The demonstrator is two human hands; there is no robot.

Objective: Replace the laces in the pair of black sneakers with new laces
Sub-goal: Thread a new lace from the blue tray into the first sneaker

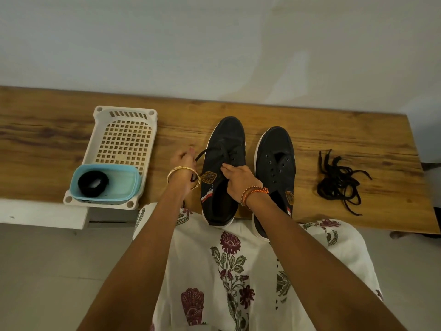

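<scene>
A wooden bench (358, 130) stood against a pale wall. Tan patches on the sneakers bore no readable writing. The left hand (182, 163) pinched a black lace (202, 152) beside the left sneaker (226, 139); the right hand (238, 179) gripped its tongue. Right of those fingers stood the unlaced right sneaker (276, 149) and loose old laces (338, 182). A white basket (124, 115) held a blue tub (126, 180) containing a coiled black lace (93, 183).
</scene>
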